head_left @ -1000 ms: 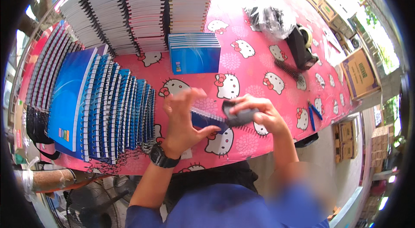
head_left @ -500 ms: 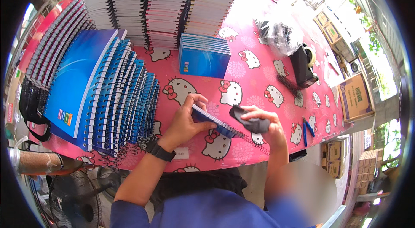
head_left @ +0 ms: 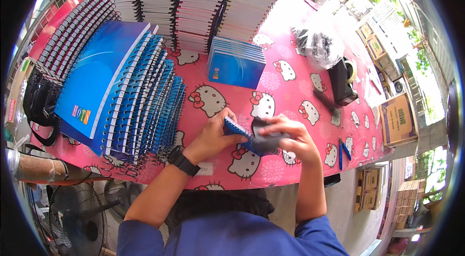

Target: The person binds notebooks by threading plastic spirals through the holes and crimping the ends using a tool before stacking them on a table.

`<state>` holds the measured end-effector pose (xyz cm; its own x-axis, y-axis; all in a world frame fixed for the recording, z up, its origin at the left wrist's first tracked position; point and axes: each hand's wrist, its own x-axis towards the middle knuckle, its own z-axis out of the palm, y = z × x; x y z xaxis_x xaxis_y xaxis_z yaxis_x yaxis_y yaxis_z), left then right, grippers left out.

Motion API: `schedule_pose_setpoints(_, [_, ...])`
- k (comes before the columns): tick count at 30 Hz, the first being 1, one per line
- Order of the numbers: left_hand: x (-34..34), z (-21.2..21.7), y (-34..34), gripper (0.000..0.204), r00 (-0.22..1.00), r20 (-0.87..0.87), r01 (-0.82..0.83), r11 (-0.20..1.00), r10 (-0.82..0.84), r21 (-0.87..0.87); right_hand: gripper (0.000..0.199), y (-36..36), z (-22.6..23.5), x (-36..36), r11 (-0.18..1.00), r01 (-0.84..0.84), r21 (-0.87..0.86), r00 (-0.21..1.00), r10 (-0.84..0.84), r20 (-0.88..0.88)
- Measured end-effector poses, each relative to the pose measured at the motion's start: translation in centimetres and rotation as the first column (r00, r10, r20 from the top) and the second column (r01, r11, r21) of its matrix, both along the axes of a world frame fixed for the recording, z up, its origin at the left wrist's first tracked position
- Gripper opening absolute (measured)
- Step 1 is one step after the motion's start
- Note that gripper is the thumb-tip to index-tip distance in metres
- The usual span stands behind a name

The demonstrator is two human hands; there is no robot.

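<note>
My left hand [head_left: 213, 136], a dark watch on its wrist, grips a small blue notebook [head_left: 232, 127] by its near-left end, with the thumb along the spine edge. A thin wire coil runs along that edge. In my right hand [head_left: 299, 140] is a black cloth [head_left: 265, 142], bunched under the fingers and pressed against the notebook's right end. Cloth and fingers cover that end, so the rest of the coil is hidden. Beyond my hands stands a neat stack of small blue notebooks [head_left: 237, 72].
Larger blue spiral notebooks [head_left: 104, 76] pile up at left, with tall coil-bound stacks [head_left: 203, 8] behind. On the pink patterned tablecloth [head_left: 271, 171] at right lie blue-handled cutters [head_left: 344, 153], a loose dark coil [head_left: 325, 101], a tape dispenser [head_left: 343, 81] and a plastic bag [head_left: 319, 47].
My right hand has slid left with the black cloth, onto the notebook's spine end. The coil tail that stuck out to the right no longer shows. The view has shifted slightly.
</note>
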<state>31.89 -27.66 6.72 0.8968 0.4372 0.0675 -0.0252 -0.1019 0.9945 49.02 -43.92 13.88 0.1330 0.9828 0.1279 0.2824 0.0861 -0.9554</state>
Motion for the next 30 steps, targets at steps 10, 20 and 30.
schedule_pose_setpoints(10, [0.0,-0.3,0.0,0.045,1.000,0.009,-0.001,0.998,0.000,0.056,0.033,1.9,-0.9,0.7,0.993,0.071,-0.098,0.990,-0.059,0.128])
schedule_pose_setpoints(20, [0.2,0.2,0.2,0.044,1.000,0.004,0.009,0.999,-0.009,0.051,0.042,2.8,-0.6,-0.6,0.991,0.099,-0.088,0.983,-0.083,0.165])
schedule_pose_setpoints(30, [0.4,2.0,-1.6,0.035,0.969,0.247,-0.129,0.882,0.015,0.452,0.033,2.8,2.5,-6.8,0.951,0.270,0.151,0.846,-0.309,0.435])
